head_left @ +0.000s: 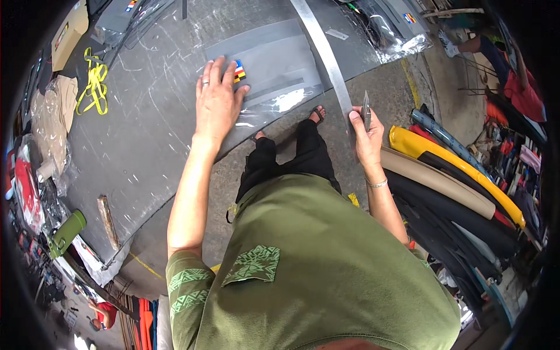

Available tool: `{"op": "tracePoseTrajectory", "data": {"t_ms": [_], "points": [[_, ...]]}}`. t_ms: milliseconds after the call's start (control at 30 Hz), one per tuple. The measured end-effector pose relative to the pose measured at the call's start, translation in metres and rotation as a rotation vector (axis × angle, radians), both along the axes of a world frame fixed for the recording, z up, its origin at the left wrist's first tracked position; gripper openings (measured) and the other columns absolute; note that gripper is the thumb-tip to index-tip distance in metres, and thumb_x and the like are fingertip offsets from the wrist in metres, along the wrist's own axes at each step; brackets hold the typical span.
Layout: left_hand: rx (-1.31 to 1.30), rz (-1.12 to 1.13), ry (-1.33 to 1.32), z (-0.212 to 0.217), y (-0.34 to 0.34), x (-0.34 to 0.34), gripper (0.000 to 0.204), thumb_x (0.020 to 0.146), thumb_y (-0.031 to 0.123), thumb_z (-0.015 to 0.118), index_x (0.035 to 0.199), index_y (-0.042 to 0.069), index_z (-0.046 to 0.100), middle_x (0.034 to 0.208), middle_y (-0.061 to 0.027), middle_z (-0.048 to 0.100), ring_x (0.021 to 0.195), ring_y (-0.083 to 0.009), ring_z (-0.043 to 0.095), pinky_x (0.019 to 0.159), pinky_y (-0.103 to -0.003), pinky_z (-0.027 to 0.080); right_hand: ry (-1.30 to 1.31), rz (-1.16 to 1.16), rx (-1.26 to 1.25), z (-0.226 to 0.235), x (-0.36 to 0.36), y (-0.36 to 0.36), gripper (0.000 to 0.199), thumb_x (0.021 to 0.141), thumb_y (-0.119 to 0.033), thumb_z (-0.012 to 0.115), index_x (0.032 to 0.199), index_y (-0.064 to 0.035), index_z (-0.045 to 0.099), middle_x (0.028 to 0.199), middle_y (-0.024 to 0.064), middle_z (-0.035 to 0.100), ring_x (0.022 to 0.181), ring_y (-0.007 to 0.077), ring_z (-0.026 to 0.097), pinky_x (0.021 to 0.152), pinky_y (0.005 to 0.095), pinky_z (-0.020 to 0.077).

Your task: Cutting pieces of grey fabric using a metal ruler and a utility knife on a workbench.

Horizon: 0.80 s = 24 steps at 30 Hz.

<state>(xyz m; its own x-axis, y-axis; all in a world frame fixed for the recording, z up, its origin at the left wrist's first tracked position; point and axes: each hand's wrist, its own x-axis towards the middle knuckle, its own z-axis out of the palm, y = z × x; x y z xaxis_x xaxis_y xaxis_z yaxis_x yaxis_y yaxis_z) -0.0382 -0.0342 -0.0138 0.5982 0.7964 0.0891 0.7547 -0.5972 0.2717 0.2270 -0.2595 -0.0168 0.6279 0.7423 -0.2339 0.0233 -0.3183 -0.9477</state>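
My left hand point(219, 96) lies flat with fingers stretched on a grey sheet point(280, 52), beside a small patch of blue, white, red and yellow point(239, 71). A strip of clear plastic point(274, 105) shows along the sheet's near edge. Off the table's near edge, my right hand point(366, 134) is closed on a long metal ruler point(326, 55) and a utility knife point(366, 111) together. The knife's blade points away from me. From my hand the ruler reaches over the table, past the sheet's right side.
The dark, scratched table point(157, 116) carries a yellow strap point(93, 81), a wooden stick point(108, 221) and a short ruler point(337, 35). Plastic-wrapped pieces point(402, 44) lie at the far right. Rolls of material, one yellow point(455, 169), lean at my right. Another person point(522, 87) is at the right rim.
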Motion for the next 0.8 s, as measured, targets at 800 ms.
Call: {"op": "tracePoseTrajectory", "data": {"t_ms": [800], "points": [[-0.033,0.195,-0.405,-0.026,0.014,-0.011,0.062,0.106,0.031,0.054,0.153,-0.006,0.036,0.157,-0.0290,0.038,0.147,-0.0449,0.035,0.122,-0.051,0.029,-0.073,0.287,-0.117,-0.007,-0.070,0.024,0.020,0.096,-0.015,0.074,0.109,-0.0007,0.070,0.109,0.0058,0.075,0.102,0.0104,0.065,0.090,0.0274,0.0511]]}}
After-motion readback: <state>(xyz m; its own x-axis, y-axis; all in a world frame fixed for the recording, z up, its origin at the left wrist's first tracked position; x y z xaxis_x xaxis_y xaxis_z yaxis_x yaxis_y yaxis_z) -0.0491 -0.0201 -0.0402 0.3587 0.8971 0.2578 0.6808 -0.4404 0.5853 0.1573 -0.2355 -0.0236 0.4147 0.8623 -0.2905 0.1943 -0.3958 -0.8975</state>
